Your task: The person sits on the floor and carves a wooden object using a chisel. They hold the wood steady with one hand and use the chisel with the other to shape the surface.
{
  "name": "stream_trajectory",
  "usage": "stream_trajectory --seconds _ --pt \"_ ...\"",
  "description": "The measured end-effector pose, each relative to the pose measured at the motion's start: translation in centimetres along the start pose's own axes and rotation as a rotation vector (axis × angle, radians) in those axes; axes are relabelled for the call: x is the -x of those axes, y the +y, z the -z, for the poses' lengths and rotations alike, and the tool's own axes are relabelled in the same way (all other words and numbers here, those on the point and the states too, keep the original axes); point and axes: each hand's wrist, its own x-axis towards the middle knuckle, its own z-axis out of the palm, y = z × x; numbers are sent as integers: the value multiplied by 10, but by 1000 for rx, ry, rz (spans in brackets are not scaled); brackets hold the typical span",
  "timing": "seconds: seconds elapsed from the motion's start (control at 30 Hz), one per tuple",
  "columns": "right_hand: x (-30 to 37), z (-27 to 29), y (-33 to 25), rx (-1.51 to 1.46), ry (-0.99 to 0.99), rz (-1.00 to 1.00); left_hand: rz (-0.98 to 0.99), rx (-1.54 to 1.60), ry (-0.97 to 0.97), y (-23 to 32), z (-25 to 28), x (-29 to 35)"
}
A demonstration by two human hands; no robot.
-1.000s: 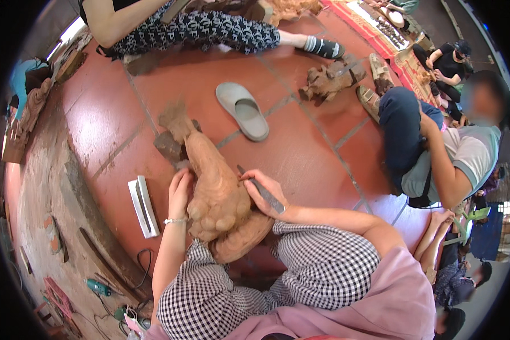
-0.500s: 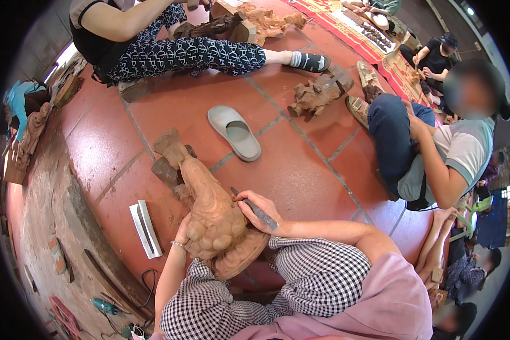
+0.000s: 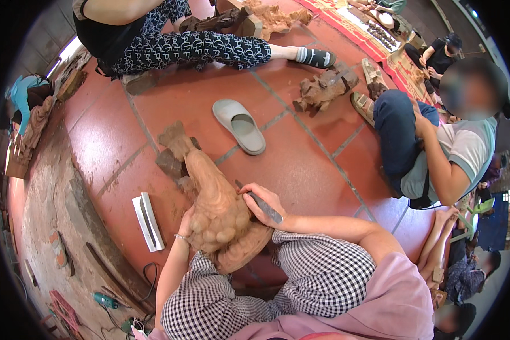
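A pale brown wood carving (image 3: 224, 224) rests at my knees, its body covered in rounded lumps and a narrower neck reaching away from me. My left hand (image 3: 185, 224), with a bracelet at the wrist, grips its left side; some fingers are hidden behind the wood. In my right hand (image 3: 263, 203) is a slim dark-grey hand tool, (image 3: 267, 209) pinched near its dark far end. That end is by the carving's right side; whether it touches the wood, I cannot tell.
Dark wood pieces (image 3: 171, 162) lie beside the carving's neck. On the tiled floor are a grey slipper (image 3: 224, 109), a white tray-like strip (image 3: 143, 218) and another carving (image 3: 324, 88). A large wooden slab (image 3: 54, 204) fills the left. People sit ahead and at right.
The whole view has shifted slightly. Both hands keep their hold on the carving and the grey tool; the right hand shows only a slight change of position.
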Motion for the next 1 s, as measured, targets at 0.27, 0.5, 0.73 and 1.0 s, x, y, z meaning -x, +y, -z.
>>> stream_trajectory --seconds 0.27,0.5,0.73,1.0 --pt "-3 -4 -1 -43 24 33 -74 -70 35 -14 30 -8" --pt "-1 1 -1 -13 22 44 -12 -22 81 3 -14 2" --pt "-1 -2 1 0 22 69 -18 -22 98 -2 2 0" --pt "-2 -2 -2 -30 45 84 35 -1 80 -5 14 -4"
